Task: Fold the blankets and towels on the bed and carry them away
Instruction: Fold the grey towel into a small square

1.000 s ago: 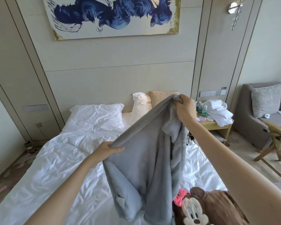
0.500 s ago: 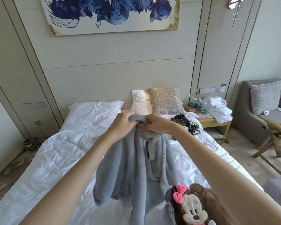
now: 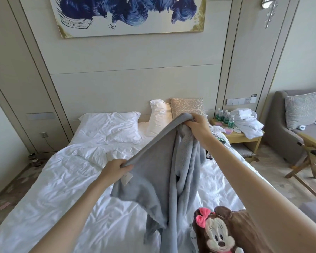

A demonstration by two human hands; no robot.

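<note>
Taking up most of the shot is the bed [image 3: 44, 179], white duvet all rumpled. The grey blanket [image 3: 159, 170] hangs over it, lifted off the mattress, its lower end dropping just beside a brown Minnie Mouse plush thing [image 3: 224, 232] at the foot. White towels [image 3: 246, 123] sit heaped on the bedside table [image 3: 244, 141] off to the right. The right hand [image 3: 197, 125] grips a top corner up high and the left hand [image 3: 115, 170] pinches the edge lower down, so it runs on a slant. Half a second ago both hands were bunched together, now they're apart. A small white tag [image 3: 126, 178] sits right under the left hand, print too tiny to read.
</note>
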